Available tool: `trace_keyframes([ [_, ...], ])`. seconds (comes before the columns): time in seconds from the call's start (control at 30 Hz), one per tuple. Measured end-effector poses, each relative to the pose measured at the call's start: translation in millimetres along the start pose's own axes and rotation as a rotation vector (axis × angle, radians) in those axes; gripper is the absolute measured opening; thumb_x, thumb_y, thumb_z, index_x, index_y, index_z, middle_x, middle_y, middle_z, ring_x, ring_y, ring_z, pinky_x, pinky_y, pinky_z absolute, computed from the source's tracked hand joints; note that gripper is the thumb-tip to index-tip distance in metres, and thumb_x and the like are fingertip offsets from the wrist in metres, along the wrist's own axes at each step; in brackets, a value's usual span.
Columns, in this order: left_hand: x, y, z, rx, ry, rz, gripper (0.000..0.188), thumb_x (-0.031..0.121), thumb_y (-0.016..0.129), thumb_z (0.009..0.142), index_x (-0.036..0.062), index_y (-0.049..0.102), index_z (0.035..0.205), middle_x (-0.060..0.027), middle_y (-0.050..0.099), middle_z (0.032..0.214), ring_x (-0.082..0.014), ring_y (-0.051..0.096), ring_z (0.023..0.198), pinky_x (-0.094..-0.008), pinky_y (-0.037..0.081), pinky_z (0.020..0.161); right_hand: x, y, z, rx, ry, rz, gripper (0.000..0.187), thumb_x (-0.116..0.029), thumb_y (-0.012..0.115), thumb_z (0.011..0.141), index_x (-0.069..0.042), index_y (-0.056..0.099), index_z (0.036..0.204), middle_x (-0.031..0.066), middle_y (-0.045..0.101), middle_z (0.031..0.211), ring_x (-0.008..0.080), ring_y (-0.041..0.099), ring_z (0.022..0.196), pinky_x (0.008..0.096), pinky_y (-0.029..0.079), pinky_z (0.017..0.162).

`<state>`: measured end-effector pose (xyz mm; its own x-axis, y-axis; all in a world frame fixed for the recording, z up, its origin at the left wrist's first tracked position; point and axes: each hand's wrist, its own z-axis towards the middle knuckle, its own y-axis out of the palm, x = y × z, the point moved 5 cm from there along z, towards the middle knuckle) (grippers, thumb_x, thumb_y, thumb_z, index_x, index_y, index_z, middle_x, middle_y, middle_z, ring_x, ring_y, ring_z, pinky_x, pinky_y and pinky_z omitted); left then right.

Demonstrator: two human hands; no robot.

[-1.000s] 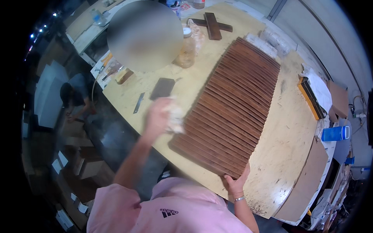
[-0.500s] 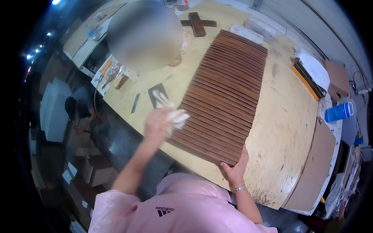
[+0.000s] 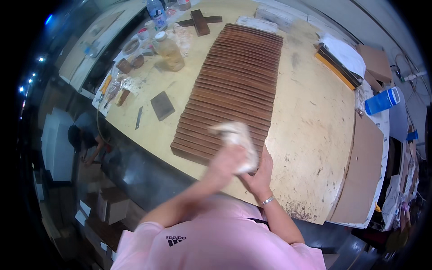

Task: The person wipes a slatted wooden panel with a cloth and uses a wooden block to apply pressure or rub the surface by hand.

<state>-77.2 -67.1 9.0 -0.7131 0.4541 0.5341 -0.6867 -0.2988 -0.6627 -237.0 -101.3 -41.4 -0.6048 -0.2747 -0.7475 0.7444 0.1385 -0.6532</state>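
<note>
Cloth (image 3: 243, 134) clutched in left hand (image 3: 228, 163), apparently wiped nearer end of ribbed wooden panel (image 3: 231, 85); braced it with spread right hand (image 3: 261, 178); next, probably needed strokes farther up.

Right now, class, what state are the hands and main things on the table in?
Cloth, bunched
Left hand, closed on cloth
Ridged panel, lying flat
Right hand, at panel's near corner
Tall jar, upright, lid on
Wood strips, crossed
Dark pad, lying flat
Narrow blade, lying flat
</note>
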Motion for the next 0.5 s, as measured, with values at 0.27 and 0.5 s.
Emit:
trace_keyframes([
  [0.27, -60, -83, -27, -0.116, -0.139, 0.319, 0.037, -0.002, 0.056, 0.08, 0.0079, 0.074, 0.111, -0.0114, 0.073, 0.12, -0.0291, 0.066, 0.12, -0.0521, 0.043, 0.102, -5, -7, 0, -0.052, -0.001, -0.011, 0.127, -0.039, 0.091, 0.064, 0.003, 0.019, 0.159, 0.0267, 0.03, 0.161, 0.0402, 0.031, 0.148, 0.0515, 0.02, 0.124],
  [0.5, 4, -16, -13, -0.136, 0.131, 0.106, 0.031, 0.0, 0.061, 0.081, 0.0045, 0.072, 0.11, -0.0133, 0.071, 0.121, -0.0337, 0.066, 0.117, -0.0484, 0.049, 0.103, 12, 2, -1, -0.042, -0.011, 0.003, 0.124, -0.04, 0.089, 0.066, 0.004, 0.019, 0.158, 0.0271, 0.03, 0.161, 0.0398, 0.03, 0.149, 0.0504, 0.019, 0.125],
])
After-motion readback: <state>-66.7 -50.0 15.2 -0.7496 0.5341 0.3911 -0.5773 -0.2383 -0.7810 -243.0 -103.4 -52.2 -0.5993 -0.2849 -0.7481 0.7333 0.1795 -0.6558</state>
